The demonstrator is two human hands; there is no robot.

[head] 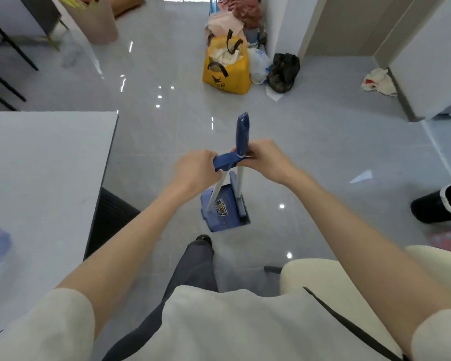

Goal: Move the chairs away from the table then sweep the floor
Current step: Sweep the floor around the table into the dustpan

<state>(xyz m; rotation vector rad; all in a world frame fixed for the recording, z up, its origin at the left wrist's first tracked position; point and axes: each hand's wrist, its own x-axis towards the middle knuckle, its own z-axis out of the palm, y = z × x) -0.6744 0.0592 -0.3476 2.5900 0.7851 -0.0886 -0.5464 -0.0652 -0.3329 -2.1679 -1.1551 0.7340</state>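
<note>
Together: left hand [196, 169], right hand [267, 158], handles [242, 131]

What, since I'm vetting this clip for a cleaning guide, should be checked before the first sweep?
1. Left hand grips the angled blue handle: ok.
2. Right hand grips the upright blue handle: ok.
3. Broom head apart from the dustpan: not ok, it sits right against the pan.
4. Chairs away from the table: not ok, a dark chair sits tucked at its edge.
5. Something to sweep is in sight: ok, a paper scrap lies on the floor to the right.
6. Fine dust on the tiles: cannot tell.
</note>
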